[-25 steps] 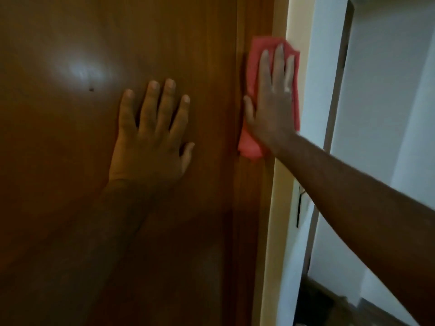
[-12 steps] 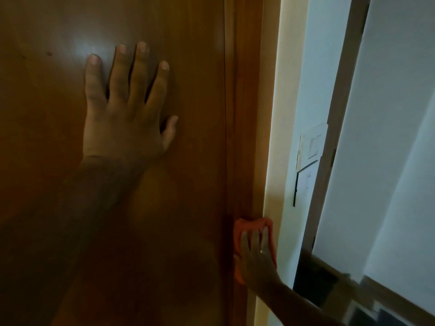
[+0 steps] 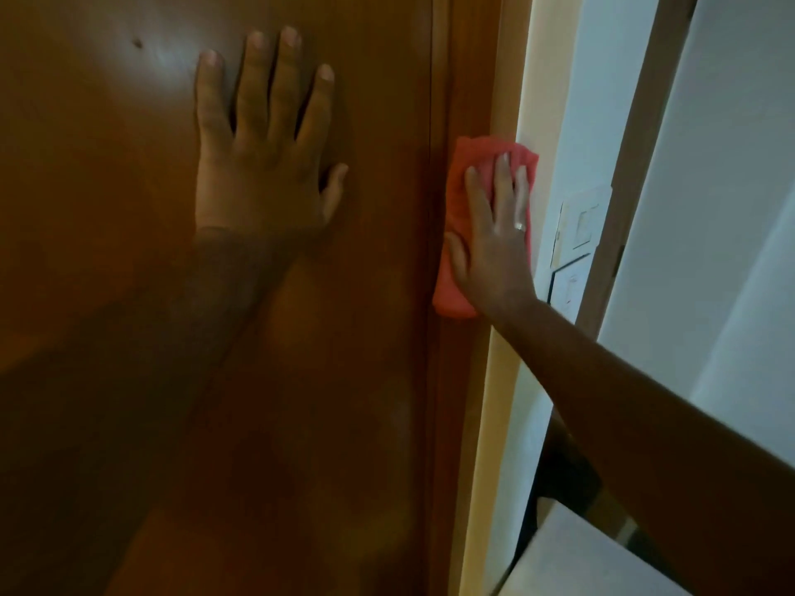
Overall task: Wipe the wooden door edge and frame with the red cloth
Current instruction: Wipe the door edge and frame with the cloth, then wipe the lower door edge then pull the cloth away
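The brown wooden door (image 3: 129, 294) fills the left of the view. Its frame (image 3: 466, 79) runs top to bottom just right of centre. My left hand (image 3: 262, 152) lies flat on the door panel with fingers spread, holding nothing. My right hand (image 3: 492, 243) presses the folded red cloth (image 3: 456, 290) flat against the frame at mid height, fingers pointing up. The cloth shows above the fingertips and below the palm; its middle is hidden under the hand.
A cream wall edge (image 3: 507, 423) borders the frame on the right. White switch plates (image 3: 580, 221) sit on the wall beyond it. A pale doorway strip (image 3: 636, 122) and white wall lie further right. A dark floor patch (image 3: 568, 471) shows low down.
My right hand slid the cloth down the frame from high to low, then back up to mid height. My left hand stayed flat on the door.
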Action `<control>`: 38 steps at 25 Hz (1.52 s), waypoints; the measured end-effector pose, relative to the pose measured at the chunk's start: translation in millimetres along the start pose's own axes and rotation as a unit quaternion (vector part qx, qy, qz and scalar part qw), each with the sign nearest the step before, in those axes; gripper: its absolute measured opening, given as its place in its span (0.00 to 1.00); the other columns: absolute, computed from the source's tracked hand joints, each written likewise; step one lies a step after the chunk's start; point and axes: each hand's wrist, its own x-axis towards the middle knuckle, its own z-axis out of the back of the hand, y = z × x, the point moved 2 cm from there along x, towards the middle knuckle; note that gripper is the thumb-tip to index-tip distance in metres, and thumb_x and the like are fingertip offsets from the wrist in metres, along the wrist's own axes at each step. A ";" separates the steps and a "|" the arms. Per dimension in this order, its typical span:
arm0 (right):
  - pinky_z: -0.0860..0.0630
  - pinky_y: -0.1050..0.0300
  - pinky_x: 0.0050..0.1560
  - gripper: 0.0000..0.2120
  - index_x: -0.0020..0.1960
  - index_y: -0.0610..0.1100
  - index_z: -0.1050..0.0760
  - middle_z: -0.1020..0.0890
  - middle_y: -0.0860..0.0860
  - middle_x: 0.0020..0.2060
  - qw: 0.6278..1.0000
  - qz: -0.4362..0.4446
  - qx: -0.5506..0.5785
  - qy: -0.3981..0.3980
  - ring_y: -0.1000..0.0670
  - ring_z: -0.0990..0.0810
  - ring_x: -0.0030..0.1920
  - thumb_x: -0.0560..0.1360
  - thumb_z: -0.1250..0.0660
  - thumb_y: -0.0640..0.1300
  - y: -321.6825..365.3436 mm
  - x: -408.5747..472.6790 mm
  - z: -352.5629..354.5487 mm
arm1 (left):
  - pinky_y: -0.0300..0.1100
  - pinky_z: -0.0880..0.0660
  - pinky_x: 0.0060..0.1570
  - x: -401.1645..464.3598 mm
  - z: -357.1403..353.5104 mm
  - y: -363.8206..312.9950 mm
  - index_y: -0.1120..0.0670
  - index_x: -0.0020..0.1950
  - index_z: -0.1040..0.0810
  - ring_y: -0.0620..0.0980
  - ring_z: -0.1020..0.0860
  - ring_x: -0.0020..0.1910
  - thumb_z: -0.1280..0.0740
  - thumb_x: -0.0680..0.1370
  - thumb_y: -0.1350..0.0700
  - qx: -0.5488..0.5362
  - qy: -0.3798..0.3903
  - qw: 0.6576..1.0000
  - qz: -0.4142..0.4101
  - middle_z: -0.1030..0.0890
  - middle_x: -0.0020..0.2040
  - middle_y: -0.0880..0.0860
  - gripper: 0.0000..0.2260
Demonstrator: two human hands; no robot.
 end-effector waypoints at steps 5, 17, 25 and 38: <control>0.29 0.28 0.58 0.42 0.74 0.37 0.40 0.32 0.29 0.69 0.983 -0.051 -0.098 0.143 0.24 0.29 0.65 0.68 0.23 0.48 -0.9 -152.7 -31.8 | 0.65 0.58 0.74 -0.6 -2.8 0.7 0.56 0.81 0.52 0.64 0.53 0.80 0.46 0.82 0.42 -0.005 -0.012 1.000 -0.013 0.51 0.82 0.63 0.33; 0.29 0.29 0.59 0.52 0.79 0.49 0.51 0.40 0.32 0.73 0.967 -0.130 -0.150 0.157 0.26 0.35 0.69 0.66 0.23 0.56 25.8 -70.8 -5.8 | 0.65 0.59 0.74 0.2 -9.7 3.1 0.57 0.81 0.52 0.64 0.52 0.80 0.48 0.81 0.41 0.026 -0.018 0.999 -0.018 0.51 0.82 0.64 0.34; 0.22 0.44 0.57 0.32 0.77 0.51 0.42 0.34 0.39 0.68 0.961 -0.045 -0.104 0.251 0.36 0.26 0.62 0.75 0.37 0.57 19.3 -16.8 57.4 | 0.65 0.60 0.73 0.3 -6.0 1.5 0.57 0.81 0.50 0.65 0.51 0.80 0.47 0.81 0.42 0.009 0.003 1.000 -0.018 0.51 0.81 0.64 0.33; 0.30 0.65 0.35 0.08 0.41 0.46 0.20 0.20 0.50 0.36 0.856 -0.130 0.053 0.497 0.52 0.21 0.38 0.68 0.22 0.47 -61.3 -54.1 153.1 | 0.38 0.28 0.37 -137.2 -20.7 -221.2 0.47 0.55 0.23 0.42 0.21 0.40 0.27 0.71 0.45 -0.591 0.415 0.687 0.079 0.19 0.46 0.45 0.15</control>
